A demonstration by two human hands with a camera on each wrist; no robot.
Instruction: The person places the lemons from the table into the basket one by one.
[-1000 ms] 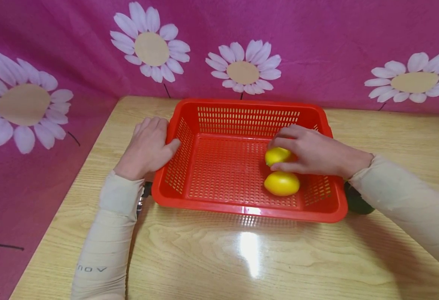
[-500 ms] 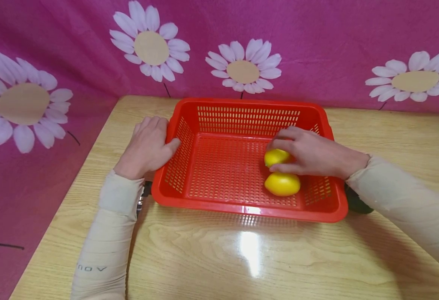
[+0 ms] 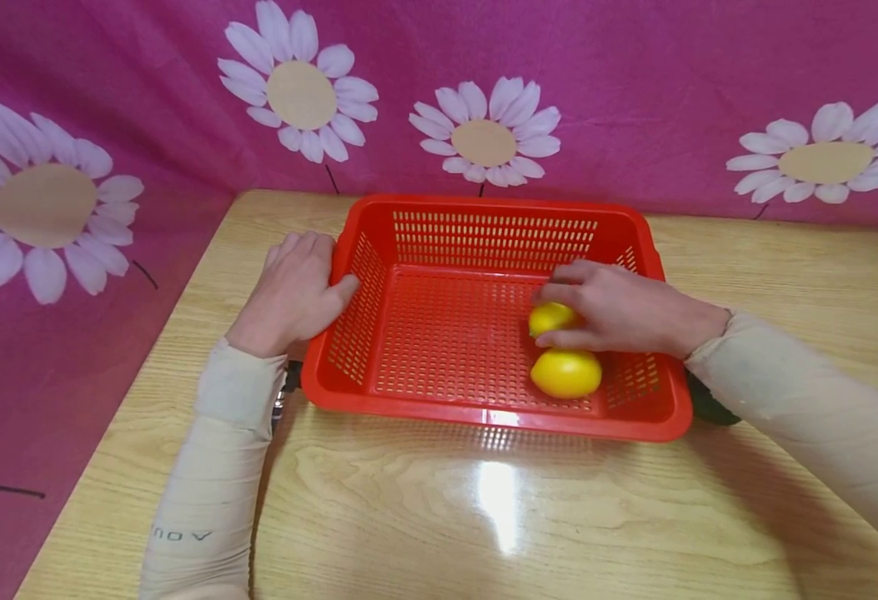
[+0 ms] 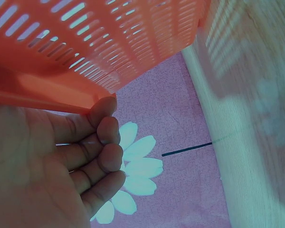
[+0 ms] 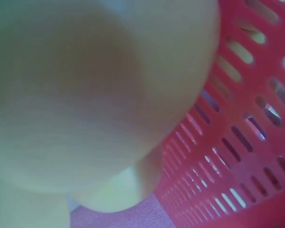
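A red slotted plastic basket [image 3: 439, 333] stands on the table, seen from above in the head view. My left hand [image 3: 288, 292] grips its left rim, thumb over the inner side and fingers outside; the left wrist view shows these fingers [image 4: 109, 130] curled under the rim. My right hand [image 3: 619, 310] reaches into the basket's right half and holds a yellow lemon [image 3: 551, 319], partly hidden under the fingers. A second lemon [image 3: 566, 373] lies on the basket floor just nearer. In the right wrist view a blurred, rounded yellowish surface [image 5: 99, 95] fills much of the picture.
A dark green rounded object [image 3: 712, 404], mostly hidden by the right sleeve, lies outside the basket's right end. The wooden table [image 3: 408, 508] meets a magenta cloth [image 3: 619, 75] with printed white flowers behind and at left.
The right hand and the lemon it holds have shifted slightly toward the near side. The nearer lemon has moved a little the same way. My left hand keeps its place on the rim.
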